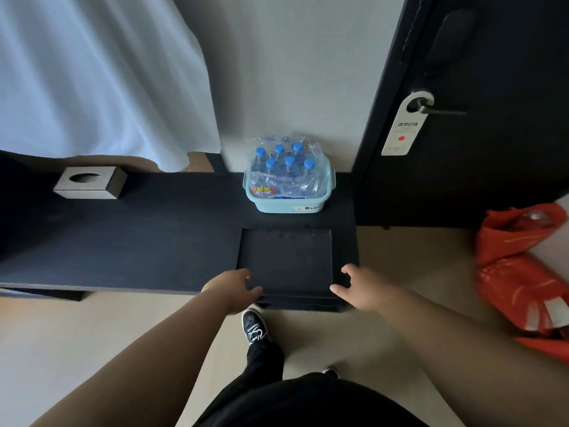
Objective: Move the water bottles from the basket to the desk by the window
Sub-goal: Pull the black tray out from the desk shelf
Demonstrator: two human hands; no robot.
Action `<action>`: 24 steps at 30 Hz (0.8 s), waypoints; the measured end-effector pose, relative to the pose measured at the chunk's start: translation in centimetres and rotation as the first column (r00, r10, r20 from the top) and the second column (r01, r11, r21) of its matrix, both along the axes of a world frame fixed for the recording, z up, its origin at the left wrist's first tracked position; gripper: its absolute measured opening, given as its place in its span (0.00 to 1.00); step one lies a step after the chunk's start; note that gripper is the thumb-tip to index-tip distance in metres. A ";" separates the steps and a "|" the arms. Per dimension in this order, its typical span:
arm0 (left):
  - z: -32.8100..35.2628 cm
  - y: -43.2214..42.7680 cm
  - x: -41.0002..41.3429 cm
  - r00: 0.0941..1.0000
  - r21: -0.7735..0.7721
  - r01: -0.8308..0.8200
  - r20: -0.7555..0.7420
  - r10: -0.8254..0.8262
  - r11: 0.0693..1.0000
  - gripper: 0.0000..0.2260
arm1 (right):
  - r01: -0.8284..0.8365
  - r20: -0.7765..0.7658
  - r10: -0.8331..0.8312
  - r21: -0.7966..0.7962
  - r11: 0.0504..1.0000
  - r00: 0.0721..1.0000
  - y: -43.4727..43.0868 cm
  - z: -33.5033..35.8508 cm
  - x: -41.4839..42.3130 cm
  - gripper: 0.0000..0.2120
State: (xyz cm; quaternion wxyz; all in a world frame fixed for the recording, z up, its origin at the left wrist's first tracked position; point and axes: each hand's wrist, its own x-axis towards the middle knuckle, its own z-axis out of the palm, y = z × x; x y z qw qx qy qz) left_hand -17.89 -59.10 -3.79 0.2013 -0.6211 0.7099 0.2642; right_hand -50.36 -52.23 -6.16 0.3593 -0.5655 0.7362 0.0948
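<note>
Right hand: fingers loose and spread, grasping nothing, just beside the dark tray. Left hand overlaps the tray's near-left corner (grip or mere touch, I cannot tell). I advise reaching over the tray and opening the wrap first. The water bottles stand plastic-wrapped in the blue basket, far beyond both hands.
</note>
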 end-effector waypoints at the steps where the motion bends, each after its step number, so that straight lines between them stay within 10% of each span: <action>1: -0.2 -0.9 0.0 1.000 0.003 0.008 0.004 -0.008 1.000 0.30 | -0.001 -0.002 0.001 -0.003 1.000 1.000 -0.7 0.0 0.1 0.38; 24: 0.6 -25.3 -0.1 0.960 -0.049 0.263 -0.086 -0.267 0.964 0.33 | 0.099 0.015 -0.099 -0.011 0.995 0.995 -19.8 3.1 7.0 0.40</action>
